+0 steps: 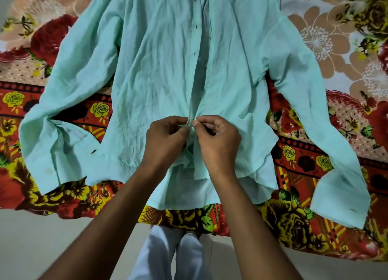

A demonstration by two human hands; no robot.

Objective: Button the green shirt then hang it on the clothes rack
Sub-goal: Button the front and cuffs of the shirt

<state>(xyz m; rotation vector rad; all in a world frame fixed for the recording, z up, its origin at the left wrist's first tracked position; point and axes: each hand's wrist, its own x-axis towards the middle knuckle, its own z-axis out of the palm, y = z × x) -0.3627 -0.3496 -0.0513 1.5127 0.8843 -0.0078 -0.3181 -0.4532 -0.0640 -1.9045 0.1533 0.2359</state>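
The pale green shirt (159, 70) lies flat, front side up, on a flowered bedspread (346, 44), with both sleeves spread out to the sides. Small dark buttons run up its centre placket (196, 55). My left hand (165, 141) and my right hand (216, 139) meet low on the placket. Each pinches an edge of the cloth there, thumbs and fingertips almost touching. The button or hole between my fingers is hidden. Below my hands the two front panels hang apart at the hem (189, 187).
The bedspread's near edge (184, 216) hangs over the bed right in front of me. A pale floor (52, 242) and my light trouser legs (168, 254) show below. No clothes rack is in view.
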